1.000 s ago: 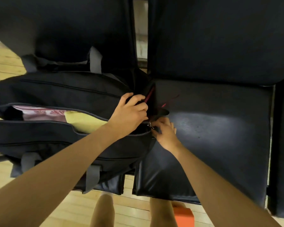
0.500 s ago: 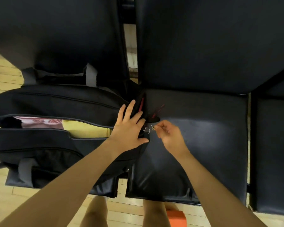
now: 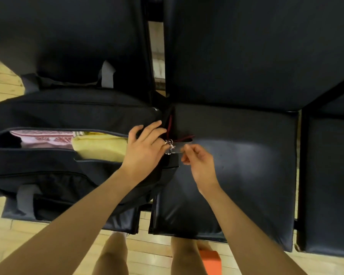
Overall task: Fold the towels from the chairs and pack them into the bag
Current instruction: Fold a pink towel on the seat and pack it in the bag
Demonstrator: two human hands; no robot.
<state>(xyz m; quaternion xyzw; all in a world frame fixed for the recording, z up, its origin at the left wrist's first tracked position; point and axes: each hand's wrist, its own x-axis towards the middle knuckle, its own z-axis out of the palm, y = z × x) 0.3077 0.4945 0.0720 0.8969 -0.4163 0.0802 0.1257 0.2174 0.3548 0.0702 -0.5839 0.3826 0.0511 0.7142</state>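
A black duffel bag [image 3: 68, 114] lies on the left chair with its top zip open. Inside it a folded yellow towel [image 3: 99, 144] sits beside a pink patterned towel [image 3: 42, 136]. My left hand [image 3: 145, 147] rests with relaxed fingers on the bag's right end, next to the metal zip pull [image 3: 169, 146] and its dark red cords [image 3: 170, 124]. My right hand [image 3: 199, 161] hovers just right of the pull, thumb and fingers curled together; it is blurred, and I cannot tell whether it pinches the pull.
Black padded chairs stand side by side: the middle seat [image 3: 246, 165] is bare, and another chair [image 3: 330, 175] sits at the right edge. Grey bag handles [image 3: 26, 199] hang at the front. Wooden floor and an orange shoe [image 3: 210, 261] lie below.
My left hand slid down from gripping the bag's end and now lies flatter on it. My right hand drew back slightly to the right of the zip pull. The view shifted.
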